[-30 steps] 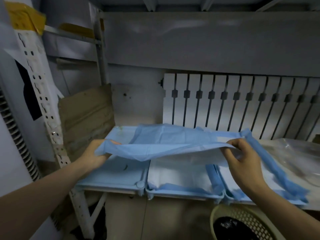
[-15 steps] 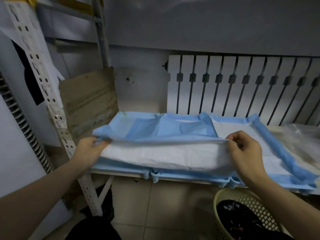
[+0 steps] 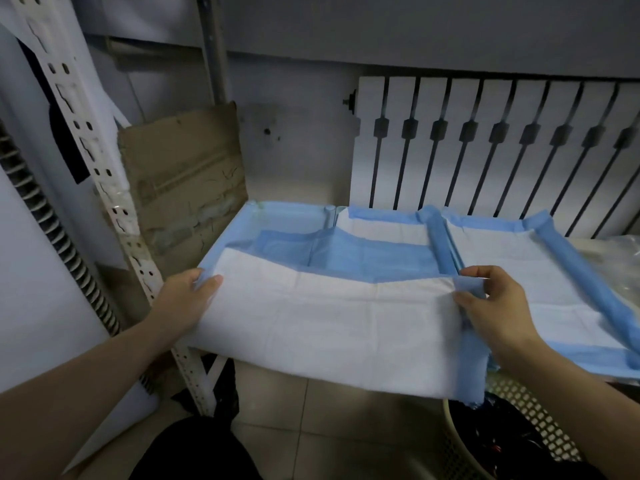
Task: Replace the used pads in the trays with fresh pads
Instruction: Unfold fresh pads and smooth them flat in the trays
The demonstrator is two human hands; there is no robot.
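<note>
While the mesh basket (image 3: 512, 407) waits nearest you at 5 o'clock, the fresh pad (image 3: 329, 323) has come down. A second ago you held it up in the air with its blue backing showing; now it lies white side up, its near edge hanging over the front of the trays. Your left hand (image 3: 188, 296) at 9 o'clock pinches the pad's left edge, thumb on top. Your right hand (image 3: 491, 306) at 3 o'clock has its fingers curled on the blue right border. At 12 o'clock the pad's far half is folded back, blue up, over the left tray (image 3: 232, 233). It seems to overlap the middle tray too, though that is hard to tell. Spreading looks the next step. Beyond stands the radiator (image 3: 485, 150).
</note>
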